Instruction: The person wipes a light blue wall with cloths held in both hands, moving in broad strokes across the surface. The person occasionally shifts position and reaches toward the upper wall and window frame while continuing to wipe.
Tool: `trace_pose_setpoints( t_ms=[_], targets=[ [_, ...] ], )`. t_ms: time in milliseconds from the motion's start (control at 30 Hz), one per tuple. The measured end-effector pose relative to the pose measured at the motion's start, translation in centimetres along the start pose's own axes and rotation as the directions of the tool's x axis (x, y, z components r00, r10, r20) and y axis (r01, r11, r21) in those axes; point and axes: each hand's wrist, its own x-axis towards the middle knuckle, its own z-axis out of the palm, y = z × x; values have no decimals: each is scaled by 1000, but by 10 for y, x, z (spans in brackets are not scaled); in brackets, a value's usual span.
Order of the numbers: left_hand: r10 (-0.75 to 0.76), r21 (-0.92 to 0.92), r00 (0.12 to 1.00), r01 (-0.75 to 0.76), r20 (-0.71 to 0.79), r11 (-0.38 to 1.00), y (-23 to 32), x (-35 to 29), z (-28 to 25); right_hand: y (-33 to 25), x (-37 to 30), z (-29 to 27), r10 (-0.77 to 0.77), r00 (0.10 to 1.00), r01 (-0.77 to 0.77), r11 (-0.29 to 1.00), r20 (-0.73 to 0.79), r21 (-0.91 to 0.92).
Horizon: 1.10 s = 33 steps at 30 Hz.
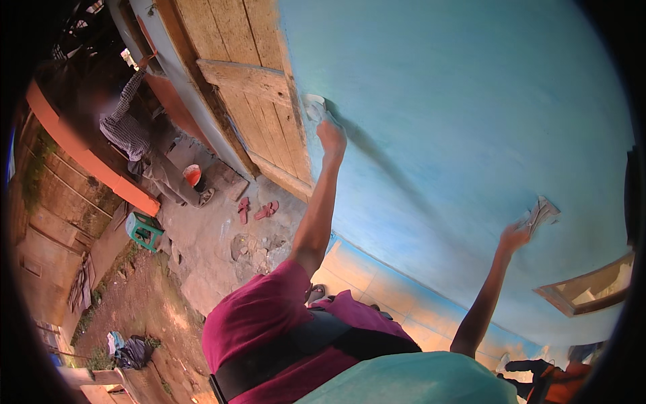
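While against turquoise wall (444, 94) beside plank door (232, 34), left grip (331, 135) and right grip (514, 238) around pale wads (541, 214)

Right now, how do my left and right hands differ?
Your left hand is beside the wooden door; your right hand is nearer the wooden frame. The left hand appears higher in view, the right hand lower. Both hold pale material at the blue wall.
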Motion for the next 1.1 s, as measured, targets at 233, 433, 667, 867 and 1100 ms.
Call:
trace_pose_setpoints(
  t_ms=[233,433,667,867,1100],
  targets=[
    [-160,78,987,160,5,984,-36,41,-6,-5,6,-1,-45,997,44,999,-59,-28],
    [-65,39,998,65,17,997,-42,-6,11,-5,13,7,-110,982,104,993,-152,-48],
    [50,-67,989,-41,138,997,-15,-65,5,48,-25,9,209,973,-202,977,97,-71],
    [-254,16,967,254,9,967,-34,0,5,21,-17,11,106,993,-101,990,49,-98],
    [132,-182,989,-117,68,976,25,-118,29,-36,5,9,85,986,-81,996,-144,33]
  ],
)
